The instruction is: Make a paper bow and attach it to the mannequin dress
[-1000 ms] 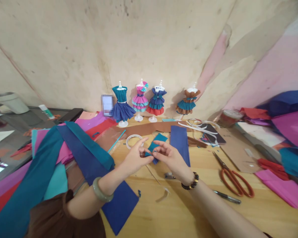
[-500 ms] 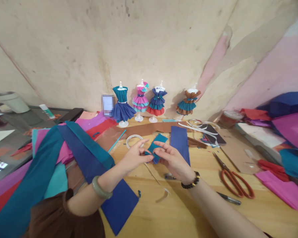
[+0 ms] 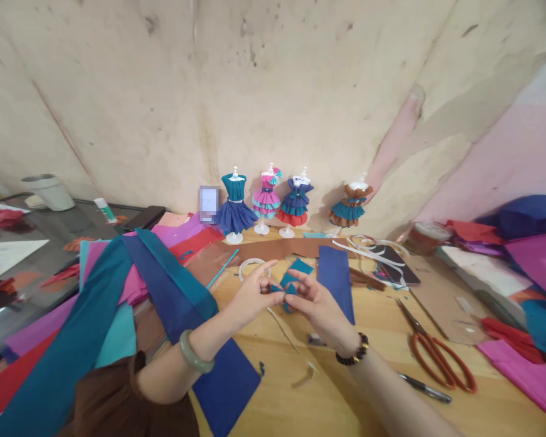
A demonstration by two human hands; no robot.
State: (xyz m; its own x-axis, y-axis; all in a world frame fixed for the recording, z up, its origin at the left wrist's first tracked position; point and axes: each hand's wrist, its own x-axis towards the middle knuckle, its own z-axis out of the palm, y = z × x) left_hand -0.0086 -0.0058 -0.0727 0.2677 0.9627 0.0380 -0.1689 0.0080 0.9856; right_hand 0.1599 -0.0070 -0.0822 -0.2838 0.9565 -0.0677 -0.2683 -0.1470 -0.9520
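Both hands meet above the middle of the table. My left hand (image 3: 257, 291) pinches a small teal piece (image 3: 277, 289) between thumb and finger. From the other side my right hand (image 3: 312, 297) pinches the same small piece, its fingertips almost touching the left ones. Just behind the hands a teal sheet (image 3: 299, 267) lies on the table, partly hidden by the fingers. To its right is a dark blue strip (image 3: 334, 273). A white ring of cord (image 3: 247, 265) rests behind my left hand.
Four small dress forms, including a teal and blue one (image 3: 235, 209), stand by the wall. Orange-handled scissors (image 3: 437, 352) and a pen (image 3: 425, 387) lie at the right. Long teal and blue strips (image 3: 152, 285) spread at the left. A phone (image 3: 398, 264) lies at the back right.
The view has shifted, so the scene sits lower and further right. My hands have come closer together, and the small teal piece now shows between the fingertips.
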